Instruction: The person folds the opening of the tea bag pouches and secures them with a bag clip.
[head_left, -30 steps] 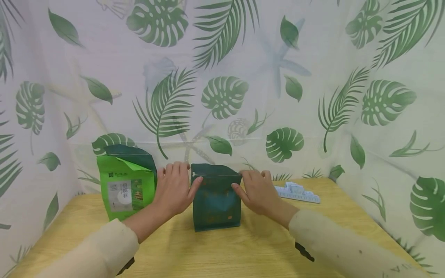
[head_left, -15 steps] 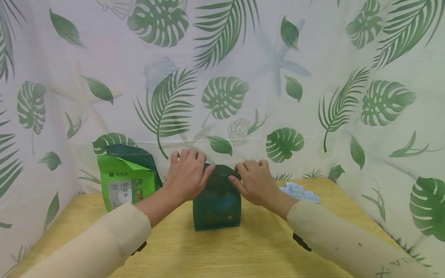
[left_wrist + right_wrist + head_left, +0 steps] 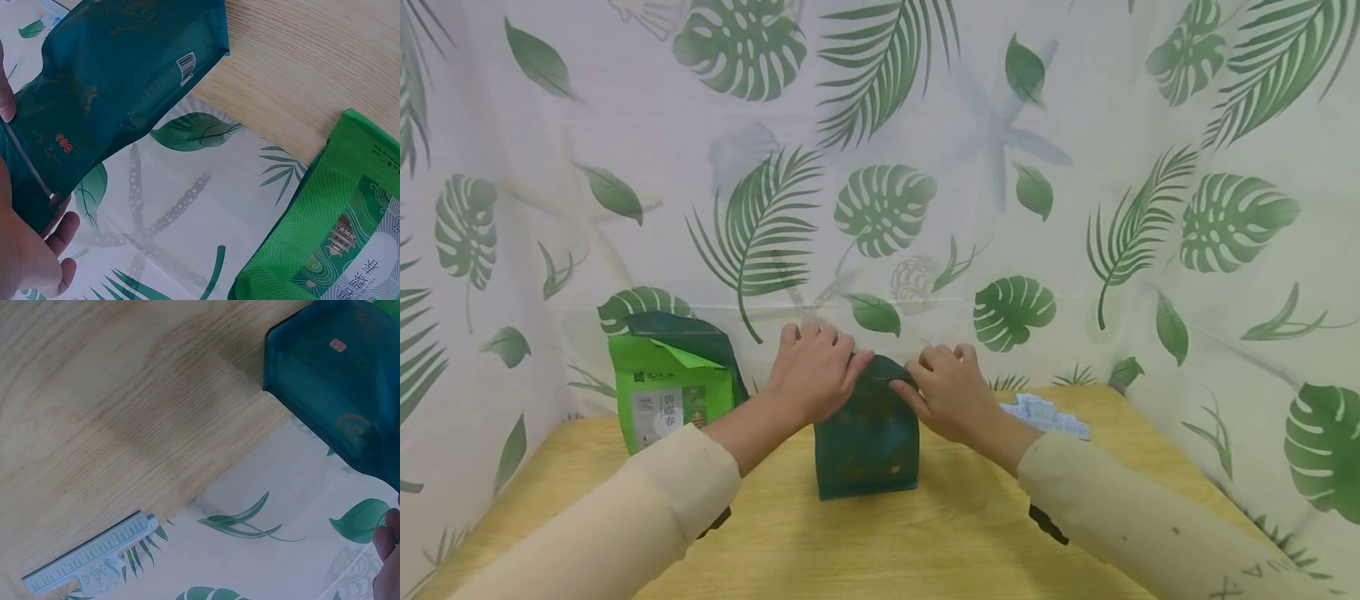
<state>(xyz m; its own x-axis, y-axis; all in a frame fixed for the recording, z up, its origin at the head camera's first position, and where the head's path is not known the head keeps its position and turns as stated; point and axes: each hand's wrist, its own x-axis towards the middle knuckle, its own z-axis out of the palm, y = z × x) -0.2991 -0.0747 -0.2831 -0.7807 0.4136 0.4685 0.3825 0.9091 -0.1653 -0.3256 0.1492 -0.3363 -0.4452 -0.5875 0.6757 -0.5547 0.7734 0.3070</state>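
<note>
A dark green tea bag [image 3: 867,454] stands upright on the table, its top folded and creased. My left hand [image 3: 812,371] grips its top edge from the left, thumb on the near side. In the left wrist view a pale strip with a reddish end runs across the bag [image 3: 106,81] close to that hand's fingers. From the right, my right hand [image 3: 951,392] pinches the top corner between thumb and curled fingers. The right wrist view catches only some fingertips [image 3: 389,534] beside the bag [image 3: 325,381].
A bright green tea bag [image 3: 673,390] with a pale label stands at the left, a dark green top [image 3: 688,329] showing behind it. Toward the back right lies a light blue piece [image 3: 94,556] printed with keys and lettering. Leaf-patterned cloth [image 3: 880,208] surrounds the wooden table [image 3: 880,550].
My left hand has slid right along the bag's top edge, nearer to my right hand, which has shifted slightly up and left. The bag's top now arches up between them; its base stays put.
</note>
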